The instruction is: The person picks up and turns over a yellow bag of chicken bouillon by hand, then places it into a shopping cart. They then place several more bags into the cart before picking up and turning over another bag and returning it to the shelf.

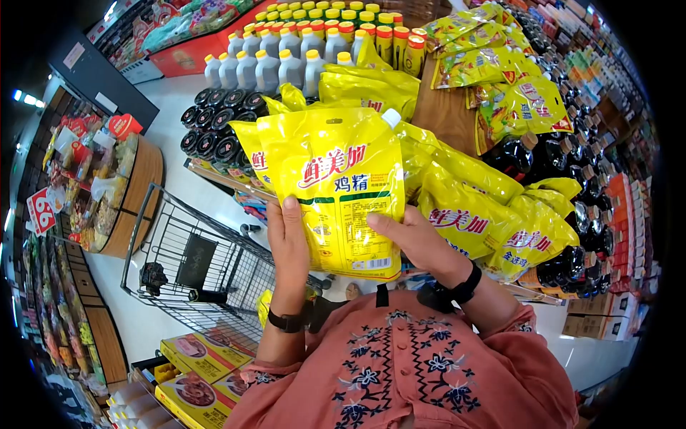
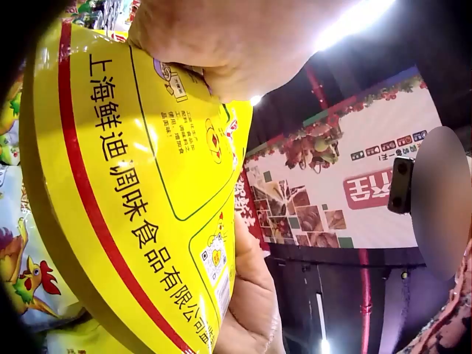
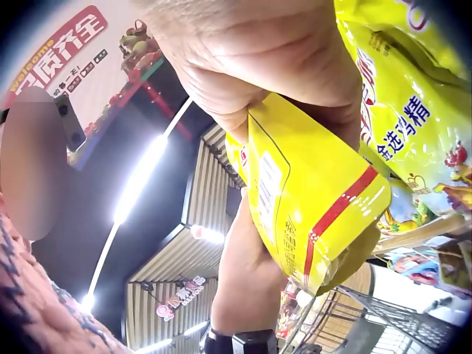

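Above a wire shopping cart and before a heap of matching bags, a yellow spouted chicken-bouillon pouch is held upright, the left hand gripping its left edge, the right hand its lower right side, thumbs in front, fingers curled behind

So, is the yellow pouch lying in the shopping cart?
No, the left hand and the right hand hold the yellow pouch upright between them, clear of the shopping cart.
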Action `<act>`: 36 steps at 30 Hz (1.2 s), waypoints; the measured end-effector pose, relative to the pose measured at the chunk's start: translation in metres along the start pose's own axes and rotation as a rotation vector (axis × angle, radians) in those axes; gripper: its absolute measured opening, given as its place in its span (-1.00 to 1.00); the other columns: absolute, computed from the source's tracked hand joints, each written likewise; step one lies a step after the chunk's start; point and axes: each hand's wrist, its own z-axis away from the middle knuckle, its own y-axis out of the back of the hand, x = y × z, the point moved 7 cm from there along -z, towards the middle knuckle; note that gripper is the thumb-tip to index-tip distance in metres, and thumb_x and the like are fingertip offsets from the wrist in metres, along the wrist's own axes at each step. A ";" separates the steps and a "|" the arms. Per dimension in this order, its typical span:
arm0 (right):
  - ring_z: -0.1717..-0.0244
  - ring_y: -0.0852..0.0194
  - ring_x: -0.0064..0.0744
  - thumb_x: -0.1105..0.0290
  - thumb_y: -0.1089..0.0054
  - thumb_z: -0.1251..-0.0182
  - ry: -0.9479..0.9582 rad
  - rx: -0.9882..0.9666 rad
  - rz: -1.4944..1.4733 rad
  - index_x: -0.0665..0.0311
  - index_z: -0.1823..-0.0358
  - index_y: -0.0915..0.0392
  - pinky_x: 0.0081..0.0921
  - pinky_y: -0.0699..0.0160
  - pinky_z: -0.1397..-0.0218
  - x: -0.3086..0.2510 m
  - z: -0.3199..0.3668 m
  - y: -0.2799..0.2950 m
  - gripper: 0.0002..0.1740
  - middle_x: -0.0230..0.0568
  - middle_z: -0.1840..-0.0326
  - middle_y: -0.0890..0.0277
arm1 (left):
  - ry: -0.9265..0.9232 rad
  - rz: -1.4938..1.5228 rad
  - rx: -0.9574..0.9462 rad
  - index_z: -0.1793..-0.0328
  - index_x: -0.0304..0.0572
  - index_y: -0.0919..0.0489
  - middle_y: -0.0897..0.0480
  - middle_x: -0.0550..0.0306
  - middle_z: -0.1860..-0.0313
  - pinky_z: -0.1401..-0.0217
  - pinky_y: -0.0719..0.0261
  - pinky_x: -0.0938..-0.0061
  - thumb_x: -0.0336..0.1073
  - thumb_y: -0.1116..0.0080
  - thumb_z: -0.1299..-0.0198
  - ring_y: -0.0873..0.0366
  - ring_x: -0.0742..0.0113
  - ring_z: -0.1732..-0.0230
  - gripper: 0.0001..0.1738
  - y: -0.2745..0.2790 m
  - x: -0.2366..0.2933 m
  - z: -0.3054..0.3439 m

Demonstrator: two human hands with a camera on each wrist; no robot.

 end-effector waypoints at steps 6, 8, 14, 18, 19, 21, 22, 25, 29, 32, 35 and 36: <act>0.00 -0.67 -0.50 0.19 -0.16 -0.53 -0.021 0.062 -0.090 0.44 -0.23 -0.51 -0.51 -0.65 -0.09 0.009 0.000 0.015 -0.54 -0.20 -0.09 -0.67 | 0.025 -0.004 -0.042 -0.11 -0.35 -0.45 -0.52 0.16 0.07 -0.03 -0.40 0.53 0.00 0.15 -0.60 -0.37 0.48 0.08 -0.53 -0.004 0.009 0.004; 0.00 -0.66 -0.51 0.20 -0.15 -0.53 -0.002 0.065 -0.135 0.43 -0.23 -0.51 -0.51 -0.64 -0.10 0.010 -0.002 0.017 -0.55 -0.21 -0.10 -0.66 | 0.028 -0.050 -0.051 -0.23 -0.41 -0.45 -0.56 0.08 -0.04 -0.11 -0.41 0.51 0.06 0.21 -0.60 -0.42 0.44 0.02 -0.43 -0.004 0.016 0.005; -0.04 -0.66 -0.51 0.23 -0.14 -0.54 0.018 0.053 -0.202 0.41 -0.25 -0.50 -0.50 -0.64 -0.11 0.007 0.001 0.019 -0.56 -0.23 -0.12 -0.65 | 0.177 0.198 -0.051 -0.20 -0.36 -0.52 -0.64 0.10 0.00 -0.05 -0.42 0.58 0.16 0.31 -0.60 -0.53 0.48 0.03 -0.33 -0.003 0.009 0.004; -0.10 -0.65 -0.44 0.26 -0.12 -0.55 0.040 0.030 -0.263 0.40 -0.30 -0.46 -0.45 -0.64 -0.16 0.000 0.000 0.018 -0.56 -0.18 -0.20 -0.61 | 0.219 0.228 -0.131 -0.18 -0.34 -0.53 -0.66 0.04 0.01 -0.07 -0.49 0.50 0.15 0.36 -0.60 -0.59 0.39 0.01 -0.34 0.003 0.002 0.002; -0.12 -0.64 -0.42 0.26 -0.12 -0.55 0.045 0.032 -0.287 0.40 -0.30 -0.45 -0.43 -0.64 -0.17 -0.003 0.001 0.017 -0.56 -0.17 -0.21 -0.61 | 0.224 0.246 -0.145 -0.18 -0.34 -0.53 -0.66 0.04 0.01 -0.07 -0.50 0.50 0.14 0.35 -0.60 -0.60 0.39 0.01 -0.35 0.003 0.000 0.002; -0.14 -0.64 -0.39 0.28 -0.11 -0.55 0.030 0.023 -0.326 0.40 -0.31 -0.45 -0.39 -0.64 -0.20 -0.005 0.000 0.017 -0.56 -0.15 -0.23 -0.60 | 0.237 0.280 -0.173 -0.18 -0.35 -0.53 -0.66 0.05 0.01 -0.08 -0.51 0.48 0.13 0.34 -0.61 -0.61 0.38 0.01 -0.35 0.005 -0.004 0.002; -0.15 -0.64 -0.37 0.29 -0.11 -0.55 0.021 0.019 -0.347 0.40 -0.31 -0.45 -0.38 -0.63 -0.22 -0.005 0.000 0.018 -0.56 -0.15 -0.24 -0.59 | 0.230 0.258 -0.173 -0.16 -0.33 -0.54 -0.67 0.09 0.05 0.01 -0.50 0.51 0.14 0.31 -0.60 -0.60 0.41 0.06 -0.37 0.005 -0.004 0.003; -0.15 -0.63 -0.34 0.32 -0.11 -0.54 0.018 0.030 -0.364 0.40 -0.31 -0.44 -0.35 -0.64 -0.23 -0.004 -0.004 0.020 -0.57 -0.13 -0.23 -0.59 | 0.199 0.198 -0.159 -0.15 -0.29 -0.55 -0.66 0.18 0.13 0.18 -0.46 0.58 0.13 0.22 -0.58 -0.55 0.52 0.19 -0.41 0.000 0.007 0.005; -0.15 -0.64 -0.34 0.34 -0.12 -0.54 -0.003 0.039 -0.361 0.40 -0.31 -0.44 -0.35 -0.64 -0.22 -0.002 -0.006 0.021 -0.58 -0.13 -0.23 -0.59 | 0.173 0.131 -0.171 -0.16 -0.27 -0.55 -0.61 0.27 0.19 0.25 -0.27 0.62 0.09 0.13 -0.57 -0.37 0.63 0.30 -0.47 0.001 0.012 0.008; -0.15 -0.64 -0.34 0.35 -0.11 -0.54 0.004 0.040 -0.356 0.40 -0.31 -0.44 -0.35 -0.65 -0.22 -0.003 -0.006 0.017 -0.58 -0.13 -0.23 -0.59 | 0.179 0.082 -0.190 -0.17 -0.25 -0.56 -0.58 0.34 0.24 0.32 -0.17 0.64 0.09 0.10 -0.55 -0.28 0.68 0.35 -0.47 0.003 0.014 0.008; -0.15 -0.64 -0.34 0.35 -0.11 -0.54 0.003 0.044 -0.345 0.40 -0.31 -0.43 -0.35 -0.65 -0.22 -0.002 -0.007 0.017 -0.58 -0.13 -0.23 -0.59 | 0.184 0.057 -0.177 -0.18 -0.25 -0.56 -0.58 0.34 0.24 0.33 -0.16 0.63 0.09 0.09 -0.55 -0.28 0.67 0.36 -0.48 0.006 0.014 0.009; -0.15 -0.63 -0.34 0.35 -0.11 -0.54 0.001 0.040 -0.336 0.40 -0.32 -0.43 -0.36 -0.65 -0.22 -0.003 -0.007 0.016 -0.58 -0.13 -0.23 -0.59 | 0.186 0.052 -0.171 -0.18 -0.24 -0.56 -0.59 0.33 0.23 0.33 -0.17 0.62 0.09 0.09 -0.55 -0.28 0.67 0.35 -0.48 0.007 0.014 0.009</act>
